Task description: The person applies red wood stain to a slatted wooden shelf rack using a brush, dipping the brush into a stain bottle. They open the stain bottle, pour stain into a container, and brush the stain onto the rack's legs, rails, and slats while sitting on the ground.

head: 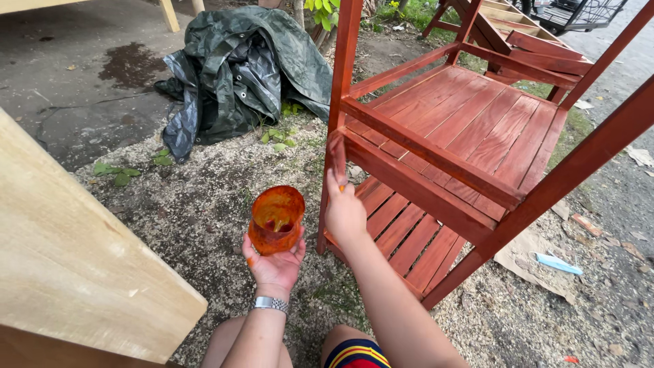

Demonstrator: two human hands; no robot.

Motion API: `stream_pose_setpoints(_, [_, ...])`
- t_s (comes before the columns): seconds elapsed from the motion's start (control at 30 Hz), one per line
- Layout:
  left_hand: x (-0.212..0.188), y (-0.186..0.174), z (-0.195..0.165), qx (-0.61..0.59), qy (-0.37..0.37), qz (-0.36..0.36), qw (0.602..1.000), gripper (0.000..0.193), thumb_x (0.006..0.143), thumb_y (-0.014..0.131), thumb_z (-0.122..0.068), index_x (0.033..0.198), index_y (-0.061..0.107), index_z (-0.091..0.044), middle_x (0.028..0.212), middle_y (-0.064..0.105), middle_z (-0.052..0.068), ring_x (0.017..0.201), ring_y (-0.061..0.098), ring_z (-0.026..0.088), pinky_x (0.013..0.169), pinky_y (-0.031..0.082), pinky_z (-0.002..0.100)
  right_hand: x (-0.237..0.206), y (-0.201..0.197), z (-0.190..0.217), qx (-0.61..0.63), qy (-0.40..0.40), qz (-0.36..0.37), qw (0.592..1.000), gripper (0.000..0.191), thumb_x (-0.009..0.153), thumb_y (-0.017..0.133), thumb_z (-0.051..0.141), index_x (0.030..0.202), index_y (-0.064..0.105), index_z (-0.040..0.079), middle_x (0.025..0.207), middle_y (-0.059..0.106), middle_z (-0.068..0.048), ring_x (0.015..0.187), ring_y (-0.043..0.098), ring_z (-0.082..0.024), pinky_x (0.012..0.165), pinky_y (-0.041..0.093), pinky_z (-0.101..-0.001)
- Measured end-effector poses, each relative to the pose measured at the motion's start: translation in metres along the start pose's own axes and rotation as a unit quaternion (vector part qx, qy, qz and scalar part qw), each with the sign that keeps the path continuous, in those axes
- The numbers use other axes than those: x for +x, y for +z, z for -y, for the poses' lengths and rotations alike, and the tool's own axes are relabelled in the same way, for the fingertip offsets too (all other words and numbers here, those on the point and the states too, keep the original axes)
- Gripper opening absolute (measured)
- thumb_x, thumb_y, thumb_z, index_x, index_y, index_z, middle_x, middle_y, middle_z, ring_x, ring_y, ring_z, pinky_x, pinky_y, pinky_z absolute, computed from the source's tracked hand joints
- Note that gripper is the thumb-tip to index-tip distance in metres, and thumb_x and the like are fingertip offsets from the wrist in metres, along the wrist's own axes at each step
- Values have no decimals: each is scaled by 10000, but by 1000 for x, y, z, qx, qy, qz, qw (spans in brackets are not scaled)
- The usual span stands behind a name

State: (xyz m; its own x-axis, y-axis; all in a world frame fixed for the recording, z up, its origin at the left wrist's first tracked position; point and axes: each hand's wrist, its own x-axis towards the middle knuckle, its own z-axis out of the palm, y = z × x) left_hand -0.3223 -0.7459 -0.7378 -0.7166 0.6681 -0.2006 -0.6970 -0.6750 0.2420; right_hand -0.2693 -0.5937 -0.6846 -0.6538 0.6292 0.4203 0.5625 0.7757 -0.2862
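So I've got the cup (275, 219) of reddish-orange stain sitting in my left hand (275, 264), palm up, fingers curled around the bottom of it so it stays level and right next to where I'm working. It's smeared all over inside, with a bit of liquid pooled at the bottom. My right hand (344, 212) is up against the front leg of the red wooden shelf (449, 136), fingers closed around what looks like a small brush or rag. It's blurry, so I can't tell which. The shelf stands on gravelly, sawdust-covered ground (204, 211), tilted in my view, slats already coloured red. There's a pale bare wood board (75, 259) at my left, and a crumpled green tarp (238, 68) lies further back by the concrete.
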Motion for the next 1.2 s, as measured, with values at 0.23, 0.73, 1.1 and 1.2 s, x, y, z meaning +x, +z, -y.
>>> stream_pose_setpoints(0.23, [4, 1, -2, -1, -8, -41, 999, 919, 743, 548, -760, 1484, 425, -230, 1346, 600, 138, 1094, 657, 311, 771, 537, 384, 6, 3, -21, 53, 60, -13, 997, 693, 912, 575, 111, 1558, 399, 291, 1218, 603, -275, 904, 702, -431, 747, 587, -493])
stream_pose_setpoints(0.73, [2, -3, 1, 9, -7, 22, 1000, 924, 764, 568, -765, 1481, 459, -192, 1337, 606, 135, 1082, 651, 314, 787, 550, 405, 2, 7, -19, 33, 20, 38, 999, 745, 865, 616, 103, 1559, 385, 244, 1235, 616, -266, 955, 690, -416, 765, 577, -493])
stream_pose_setpoints(1.1, [5, -2, 3, 2, -17, 13, 1000, 916, 759, 554, -770, 1470, 483, -196, 1337, 619, 144, 1087, 652, 327, 796, 540, 415, 26, -2, -21, 57, 40, 49, 996, 717, 877, 599, 91, 1543, 436, 297, 1113, 653, -240, 972, 679, -422, 834, 559, -506])
stream_pose_setpoints(1.2, [5, -1, 0, -4, -10, 8, 1000, 921, 763, 554, -767, 1479, 463, -194, 1343, 615, 155, 1091, 647, 330, 804, 538, 414, 14, 1, -21, 108, 64, 74, 989, 655, 903, 598, 118, 1524, 440, 258, 1153, 654, -241, 966, 680, -423, 807, 553, -518])
